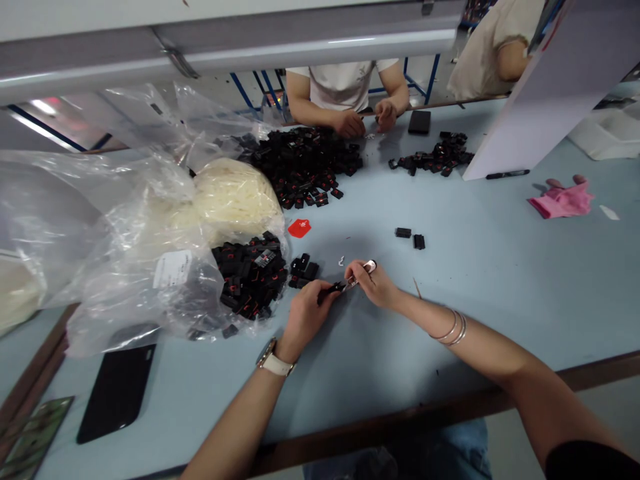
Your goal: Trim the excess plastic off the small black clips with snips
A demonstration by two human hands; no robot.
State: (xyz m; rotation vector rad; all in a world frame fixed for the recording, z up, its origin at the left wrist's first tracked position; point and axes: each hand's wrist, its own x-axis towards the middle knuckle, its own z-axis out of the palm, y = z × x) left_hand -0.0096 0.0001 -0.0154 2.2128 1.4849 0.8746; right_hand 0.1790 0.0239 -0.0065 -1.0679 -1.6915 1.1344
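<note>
My left hand pinches a small black plastic part just above the pale blue table. My right hand meets it from the right, fingers closed on a thin metal piece that touches the black part's end. A small metal hook lies just beyond my hands. A few loose black parts sit to the left of my hands, next to an open clear bag of black and red parts.
A heap of black parts and a smaller pile lie near a person's hands across the table. White strips fill a bag. A black phone, a red tag, two stray parts, a pink cloth and a pen also lie about.
</note>
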